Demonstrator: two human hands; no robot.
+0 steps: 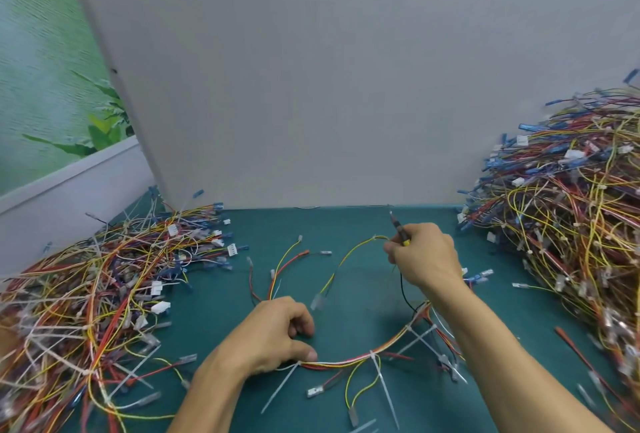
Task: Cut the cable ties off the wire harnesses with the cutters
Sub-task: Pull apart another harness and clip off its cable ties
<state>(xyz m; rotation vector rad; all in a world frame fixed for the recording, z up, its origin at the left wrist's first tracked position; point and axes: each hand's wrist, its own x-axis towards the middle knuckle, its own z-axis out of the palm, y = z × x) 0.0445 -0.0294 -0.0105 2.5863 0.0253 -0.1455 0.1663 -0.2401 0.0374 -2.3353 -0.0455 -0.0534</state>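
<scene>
Now, left hand (273,339) pinching the wire harness (346,361), right hand (426,256) gripping the cutters (398,228): snip the cable tie (280,387) beside the left thumb, sparing wires.

The table (346,231) is being viewed closely from head height, forward and downward, with the wall (311,86) being faced beyond it.

On the table (346,224), one heap of harnesses (104,294) lies at nine o'clock and a second heap (571,207) at three, with a board (311,86) standing behind at twelve. Between them, at six, lies a single harness (346,361), its end held by the left hand (273,335). At one, the right hand (426,256) grips what seem to be cutters (398,228).
</scene>
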